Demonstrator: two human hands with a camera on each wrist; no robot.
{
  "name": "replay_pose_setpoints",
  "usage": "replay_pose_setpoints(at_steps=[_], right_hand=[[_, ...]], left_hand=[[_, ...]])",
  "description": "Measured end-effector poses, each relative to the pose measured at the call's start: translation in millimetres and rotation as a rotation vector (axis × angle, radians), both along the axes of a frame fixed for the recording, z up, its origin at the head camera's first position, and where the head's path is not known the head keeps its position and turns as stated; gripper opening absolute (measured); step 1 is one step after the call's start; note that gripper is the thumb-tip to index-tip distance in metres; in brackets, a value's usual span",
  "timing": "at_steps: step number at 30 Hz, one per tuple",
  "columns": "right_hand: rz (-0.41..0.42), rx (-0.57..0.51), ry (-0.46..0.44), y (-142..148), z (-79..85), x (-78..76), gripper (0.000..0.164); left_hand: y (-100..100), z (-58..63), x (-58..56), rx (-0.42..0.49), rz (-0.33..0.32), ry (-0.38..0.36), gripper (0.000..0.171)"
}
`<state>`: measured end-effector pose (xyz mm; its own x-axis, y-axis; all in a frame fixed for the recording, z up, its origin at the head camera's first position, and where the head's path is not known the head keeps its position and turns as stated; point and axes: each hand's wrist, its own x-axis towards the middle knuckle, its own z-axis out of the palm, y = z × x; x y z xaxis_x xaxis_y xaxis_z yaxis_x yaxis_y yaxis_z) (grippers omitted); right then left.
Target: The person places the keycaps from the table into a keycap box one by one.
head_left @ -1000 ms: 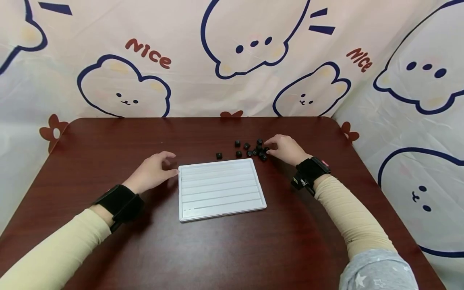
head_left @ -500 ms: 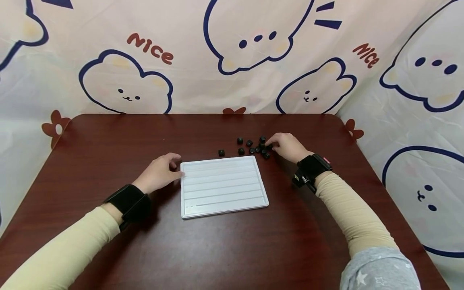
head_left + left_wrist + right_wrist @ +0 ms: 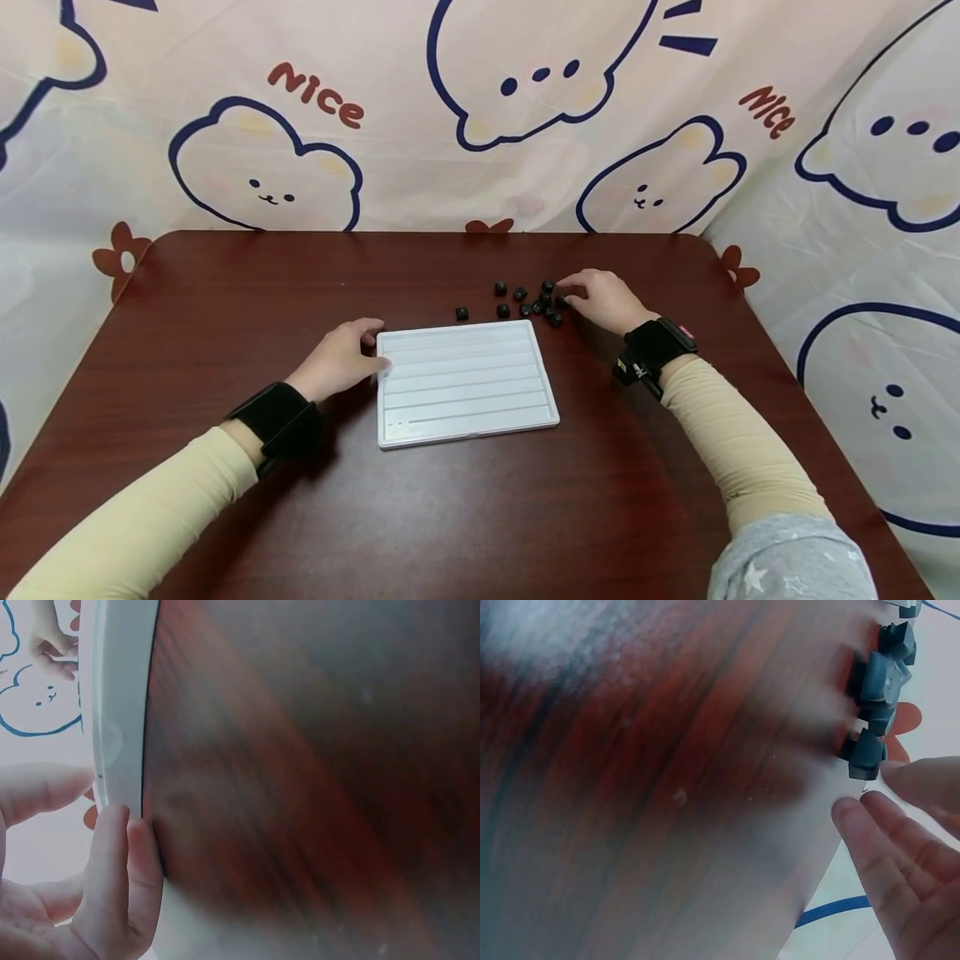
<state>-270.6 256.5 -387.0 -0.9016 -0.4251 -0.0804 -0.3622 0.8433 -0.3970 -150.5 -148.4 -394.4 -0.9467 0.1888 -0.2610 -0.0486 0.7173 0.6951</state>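
Observation:
A flat white board point(image 3: 465, 383) with long parallel grooves lies on the brown table. My left hand point(image 3: 341, 358) holds its left edge near the far corner, thumb over the rim. In the left wrist view, thumb and fingertips come to either side of the white rim point(image 3: 124, 712). Behind the board's right part lies a loose cluster of small black keycaps point(image 3: 545, 300). My right hand point(image 3: 603, 300) is at the cluster's right side, thumb and index finger apart. The right wrist view shows the thumb tip right at the nearest black keycap point(image 3: 866, 754).
A few keycaps lie apart from the cluster, with one single keycap point(image 3: 462, 313) furthest left, just behind the board. A printed cloth point(image 3: 420, 183) hangs behind the table's far edge and along the sides.
My left hand has moved right, so its thumb now overlaps the board's edge. My right fingers drew together at the keycaps, then spread again. The head view has shifted slightly.

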Motion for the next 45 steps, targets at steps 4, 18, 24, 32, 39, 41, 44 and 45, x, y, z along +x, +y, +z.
replay_pose_setpoints(at_steps=[4, 18, 24, 32, 39, 41, 44, 45], right_hand=[[-0.018, -0.004, 0.0, -2, 0.5, -0.8, 0.032], [-0.031, 0.015, -0.034, -14, 2.4, -2.4, 0.021], [-0.018, 0.011, -0.062, -15, 6.0, -2.0, 0.024], [-0.034, -0.006, -0.079, -12, 2.9, -2.3, 0.029], [-0.046, -0.015, -0.092, -12, 2.5, -3.1, 0.027], [-0.047, -0.014, -0.095, -11, 2.8, -2.9, 0.027], [-0.05, -0.011, -0.096, -9, 3.0, -2.4, 0.028], [-0.052, -0.012, -0.096, -8, 3.3, -2.1, 0.028]], left_hand=[[0, -1.4, 0.0, 0.009, 0.013, -0.008, 0.064], [2, -1.8, 2.4, 0.039, 0.051, -0.044, 0.064], [3, -2.0, 4.0, 0.042, 0.062, -0.036, 0.066], [2, -2.1, 5.8, 0.043, 0.053, -0.032, 0.067], [3, -2.6, 8.9, 0.067, 0.061, -0.035, 0.072], [4, -3.1, 9.6, 0.073, 0.06, -0.033, 0.072], [4, -3.2, 10.8, 0.079, 0.057, -0.029, 0.071], [4, -3.4, 11.0, 0.08, 0.055, -0.026, 0.071]])
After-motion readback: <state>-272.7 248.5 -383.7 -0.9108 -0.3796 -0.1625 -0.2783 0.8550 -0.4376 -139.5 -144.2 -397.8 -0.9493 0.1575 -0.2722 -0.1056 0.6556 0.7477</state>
